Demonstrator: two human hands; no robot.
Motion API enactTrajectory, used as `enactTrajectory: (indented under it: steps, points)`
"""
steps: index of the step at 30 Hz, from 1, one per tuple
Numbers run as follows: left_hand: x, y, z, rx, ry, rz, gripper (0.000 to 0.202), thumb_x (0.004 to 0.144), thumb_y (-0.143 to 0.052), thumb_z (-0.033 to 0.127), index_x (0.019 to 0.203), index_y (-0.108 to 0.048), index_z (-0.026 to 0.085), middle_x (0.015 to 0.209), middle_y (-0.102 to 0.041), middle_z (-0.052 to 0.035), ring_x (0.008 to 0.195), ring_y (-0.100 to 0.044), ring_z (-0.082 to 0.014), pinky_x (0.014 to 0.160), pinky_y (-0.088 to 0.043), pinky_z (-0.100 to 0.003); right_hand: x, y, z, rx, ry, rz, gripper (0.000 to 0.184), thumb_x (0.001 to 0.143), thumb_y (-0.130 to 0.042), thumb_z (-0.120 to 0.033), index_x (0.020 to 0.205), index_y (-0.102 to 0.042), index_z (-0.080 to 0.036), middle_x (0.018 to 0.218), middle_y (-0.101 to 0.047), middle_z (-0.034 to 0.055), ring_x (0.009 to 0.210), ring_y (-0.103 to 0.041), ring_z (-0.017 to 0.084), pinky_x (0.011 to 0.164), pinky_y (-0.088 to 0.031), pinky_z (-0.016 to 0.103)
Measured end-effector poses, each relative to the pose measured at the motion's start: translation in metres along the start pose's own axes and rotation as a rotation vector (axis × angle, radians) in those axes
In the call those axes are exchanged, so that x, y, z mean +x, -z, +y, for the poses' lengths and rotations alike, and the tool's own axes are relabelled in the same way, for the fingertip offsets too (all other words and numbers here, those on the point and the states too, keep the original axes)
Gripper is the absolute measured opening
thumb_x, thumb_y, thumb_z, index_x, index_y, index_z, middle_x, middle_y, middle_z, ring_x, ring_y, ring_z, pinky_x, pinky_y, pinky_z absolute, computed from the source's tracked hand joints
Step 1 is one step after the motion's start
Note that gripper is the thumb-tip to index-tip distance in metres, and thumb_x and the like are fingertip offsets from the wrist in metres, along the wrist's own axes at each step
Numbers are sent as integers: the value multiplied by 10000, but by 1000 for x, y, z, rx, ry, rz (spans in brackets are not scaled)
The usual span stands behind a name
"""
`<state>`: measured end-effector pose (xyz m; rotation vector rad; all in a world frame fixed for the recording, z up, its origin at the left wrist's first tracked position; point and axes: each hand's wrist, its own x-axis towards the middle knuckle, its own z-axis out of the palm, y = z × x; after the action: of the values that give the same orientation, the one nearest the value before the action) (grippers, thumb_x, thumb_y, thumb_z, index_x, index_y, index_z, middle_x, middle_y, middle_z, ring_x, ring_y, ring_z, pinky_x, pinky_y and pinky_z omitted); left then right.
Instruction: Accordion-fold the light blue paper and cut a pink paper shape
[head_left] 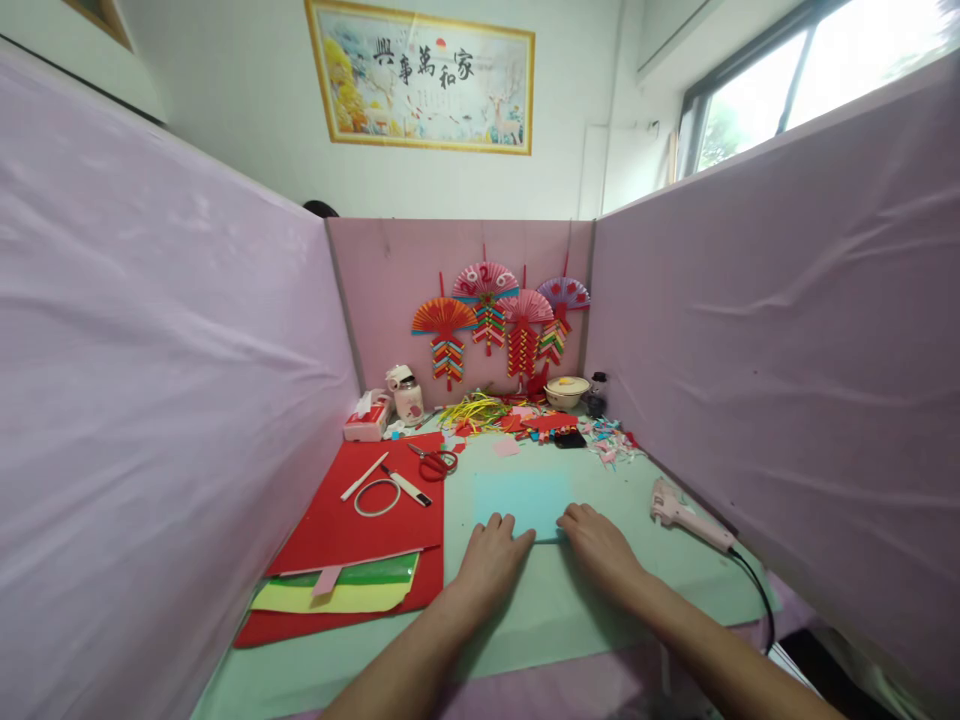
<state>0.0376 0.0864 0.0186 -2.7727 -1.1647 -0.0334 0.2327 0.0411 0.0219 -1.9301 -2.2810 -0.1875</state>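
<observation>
A sheet of light blue paper (521, 495) lies on the pale green table cover, with a narrow darker strip along its near edge. At the near left corner of that sheet is my left hand (496, 555), its fingers bent over the paper and the thumb at the near edge. My right hand (600, 545) grips the near right corner, fingers bunched together there; its thumb is mostly hidden.
Left lie red sheets (352, 540) with scissors (437, 462), a utility knife (409, 486), a white pen (364, 477) and a ring (377, 482). A corded glue gun (686, 515) rests right. Paper scraps (540, 425), a bowl (566, 392) and fan decorations (487, 300) are behind.
</observation>
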Motion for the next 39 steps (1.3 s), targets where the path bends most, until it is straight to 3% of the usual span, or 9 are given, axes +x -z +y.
enactTrajectory:
  steps: [4,13,20,26,31,39]
  points:
    - [0,1,3,18,3,8,403,957,-408,205,1335,-489,319,1128,-562,-113,1066,-527,-288,818,-467,-398,-5,-10,-16,48,87,42,301,899,-441,-83,1105,-645,-166,1153,-620,102,1054,-555,229,866,-428,304]
    - [-1,4,7,35,3,2,375,959,-412,200,1313,-486,299,1119,-554,-116,1046,-516,-289,807,-449,-395,-9,-24,-27,-40,80,66,276,942,-420,-146,1126,-622,-187,1076,-629,86,996,-553,224,835,-443,311]
    - [0,2,18,-3,19,18,345,961,-366,161,1265,-509,236,1123,-537,-116,1052,-487,-273,837,-442,-380,-9,-15,-29,-93,115,5,286,952,-370,-120,1088,-620,-152,1065,-614,101,1017,-520,234,895,-404,337]
    - [0,2,19,-46,-22,-25,337,955,-322,125,1227,-519,158,1114,-539,-138,1031,-480,-274,802,-467,-382,-9,-11,-27,-56,74,-44,249,968,-377,-172,1067,-606,-168,1039,-599,93,991,-517,219,808,-411,306]
    - [-3,9,19,-75,-13,-81,318,951,-321,113,1186,-529,161,1125,-533,-131,1039,-477,-260,797,-474,-356,-12,-11,-24,-25,81,-38,242,970,-386,-198,1076,-601,-173,1049,-595,95,1008,-507,218,815,-403,301]
    - [-4,3,22,-28,-2,-47,346,896,-353,33,1157,-564,119,1097,-545,-138,1021,-470,-263,858,-431,-351,-23,-7,-18,-101,-51,-41,339,985,-345,-278,1044,-636,-114,1037,-617,136,997,-510,252,853,-387,345]
